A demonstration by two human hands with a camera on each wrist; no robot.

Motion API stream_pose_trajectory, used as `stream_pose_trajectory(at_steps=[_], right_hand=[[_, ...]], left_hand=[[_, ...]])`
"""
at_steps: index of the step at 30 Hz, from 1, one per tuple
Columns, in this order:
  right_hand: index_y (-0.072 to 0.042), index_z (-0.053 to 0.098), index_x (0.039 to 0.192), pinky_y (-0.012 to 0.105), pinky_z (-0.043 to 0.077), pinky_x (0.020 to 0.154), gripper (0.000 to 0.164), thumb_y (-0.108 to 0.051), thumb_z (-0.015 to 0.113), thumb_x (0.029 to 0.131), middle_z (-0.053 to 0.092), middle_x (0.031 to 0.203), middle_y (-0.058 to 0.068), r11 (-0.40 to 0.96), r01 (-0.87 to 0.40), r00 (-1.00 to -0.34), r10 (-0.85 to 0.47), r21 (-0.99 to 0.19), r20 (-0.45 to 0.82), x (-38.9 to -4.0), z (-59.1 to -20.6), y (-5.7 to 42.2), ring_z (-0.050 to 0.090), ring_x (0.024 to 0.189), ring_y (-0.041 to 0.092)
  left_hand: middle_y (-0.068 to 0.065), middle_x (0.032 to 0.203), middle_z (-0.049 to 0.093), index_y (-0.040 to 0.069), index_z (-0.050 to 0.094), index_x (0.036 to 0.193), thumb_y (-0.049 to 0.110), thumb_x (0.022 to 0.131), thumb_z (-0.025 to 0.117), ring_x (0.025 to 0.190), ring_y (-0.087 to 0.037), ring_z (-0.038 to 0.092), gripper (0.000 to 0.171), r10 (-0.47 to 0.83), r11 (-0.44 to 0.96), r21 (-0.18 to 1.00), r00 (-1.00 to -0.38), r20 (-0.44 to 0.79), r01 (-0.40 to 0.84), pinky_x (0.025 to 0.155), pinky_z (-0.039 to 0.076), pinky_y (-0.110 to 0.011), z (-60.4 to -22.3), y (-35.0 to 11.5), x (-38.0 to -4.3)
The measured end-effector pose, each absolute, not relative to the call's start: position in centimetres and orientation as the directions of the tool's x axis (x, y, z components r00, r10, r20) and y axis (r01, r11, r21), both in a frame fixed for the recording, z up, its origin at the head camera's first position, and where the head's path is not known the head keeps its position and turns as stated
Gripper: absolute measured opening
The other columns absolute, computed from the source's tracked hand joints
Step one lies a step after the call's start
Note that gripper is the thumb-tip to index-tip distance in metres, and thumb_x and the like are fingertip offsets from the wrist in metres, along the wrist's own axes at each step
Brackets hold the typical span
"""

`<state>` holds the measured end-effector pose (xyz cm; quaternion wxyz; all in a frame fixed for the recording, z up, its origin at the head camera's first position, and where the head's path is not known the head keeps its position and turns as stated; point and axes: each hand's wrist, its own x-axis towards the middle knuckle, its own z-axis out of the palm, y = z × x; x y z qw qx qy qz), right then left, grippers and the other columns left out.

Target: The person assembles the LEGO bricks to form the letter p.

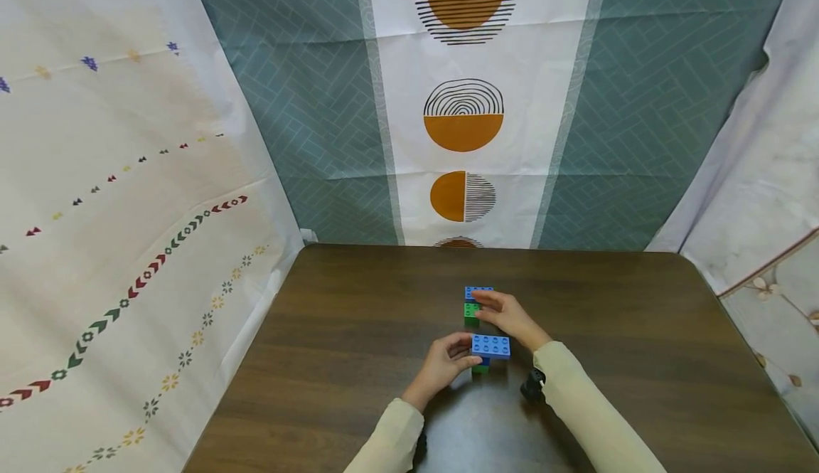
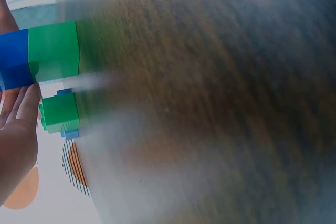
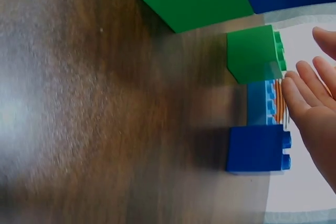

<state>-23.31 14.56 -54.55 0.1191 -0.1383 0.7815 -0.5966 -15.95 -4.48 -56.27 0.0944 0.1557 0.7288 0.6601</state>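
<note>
My left hand (image 1: pixel 441 366) holds a stack of toy building bricks at its left side, with the thumb in front and the fingers behind. A light blue studded brick (image 1: pixel 490 346) tops the stack, over a dark blue brick (image 2: pixel 13 59) and a green brick (image 2: pixel 54 52) at the bottom. Beyond it stands a separate green brick (image 1: pixel 472 311), with a light blue brick (image 1: pixel 478 291) just behind. My right hand (image 1: pixel 508 316) hovers beside these, fingers loosely extended and fingertips close to the green brick's studs. Another dark blue brick (image 3: pixel 254 149) shows in the right wrist view.
The bricks stand on a dark brown wooden table (image 1: pixel 358 323). A teal and white patterned cloth (image 1: pixel 320 103) hangs behind the far edge. White patterned cloths hang at the left (image 1: pixel 128 245) and right.
</note>
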Motion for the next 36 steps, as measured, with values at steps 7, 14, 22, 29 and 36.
stream_pose_trajectory(at_steps=[7, 14, 22, 29, 36], right_hand=[[0.004, 0.048, 0.138, 0.050, 0.040, 0.104, 0.048, -0.005, 0.062, 0.093, 0.048, 0.140, 0.023, 0.284, -0.031, -0.945, -0.321, -0.958, -0.065, -23.5, -54.9, 13.7, 0.045, 0.129, 0.039], [0.011, 0.046, 0.135, 0.051, 0.042, 0.101, 0.047, 0.000, 0.062, 0.092, 0.047, 0.137, 0.030, 0.299, -0.075, -0.937, -0.348, -0.951, -0.036, -23.8, -55.3, 13.4, 0.044, 0.127, 0.044], [0.011, 0.051, 0.130, 0.049, 0.046, 0.097, 0.043, 0.006, 0.063, 0.089, 0.050, 0.132, 0.032, 0.342, -0.097, -0.940, -0.341, -0.935, -0.027, -23.7, -55.5, 13.1, 0.050, 0.121, 0.045], [0.013, 0.054, 0.125, 0.049, 0.049, 0.094, 0.040, 0.010, 0.063, 0.087, 0.053, 0.126, 0.034, 0.344, -0.121, -0.938, -0.347, -0.931, -0.006, -24.1, -56.2, 13.0, 0.053, 0.116, 0.046], [0.011, 0.056, 0.123, 0.048, 0.050, 0.093, 0.037, 0.008, 0.064, 0.087, 0.055, 0.124, 0.032, 0.356, -0.120, -0.939, -0.344, -0.927, -0.011, -24.1, -56.2, 13.2, 0.055, 0.115, 0.044]], left_hand=[[-0.018, 0.112, 0.066, -0.004, 0.064, 0.116, 0.000, 0.085, 0.071, 0.107, -0.030, 0.063, 0.032, 0.349, 0.096, 0.991, -0.936, 0.056, 0.095, 0.091, 0.053, -0.033, -56.1, -4.4, -15.9], [-0.022, 0.111, 0.065, -0.008, 0.063, 0.115, -0.004, 0.085, 0.069, 0.108, -0.037, 0.061, 0.030, 0.347, 0.093, 0.992, -0.937, 0.044, 0.082, 0.092, 0.052, -0.037, -53.7, -4.4, -15.0], [-0.021, 0.112, 0.064, -0.007, 0.062, 0.116, -0.002, 0.085, 0.069, 0.108, -0.036, 0.062, 0.031, 0.349, 0.099, 0.992, -0.936, 0.041, 0.081, 0.091, 0.053, -0.035, -53.3, -4.5, -14.9], [-0.019, 0.114, 0.065, -0.004, 0.063, 0.117, -0.002, 0.086, 0.069, 0.109, -0.033, 0.062, 0.032, 0.344, 0.106, 0.992, -0.938, 0.032, 0.072, 0.092, 0.052, -0.034, -55.7, -4.3, -15.7], [-0.013, 0.114, 0.065, 0.000, 0.064, 0.118, 0.004, 0.086, 0.071, 0.109, -0.026, 0.062, 0.034, 0.338, 0.117, 0.992, -0.941, 0.009, 0.052, 0.092, 0.052, -0.030, -56.4, -4.4, -16.0]])
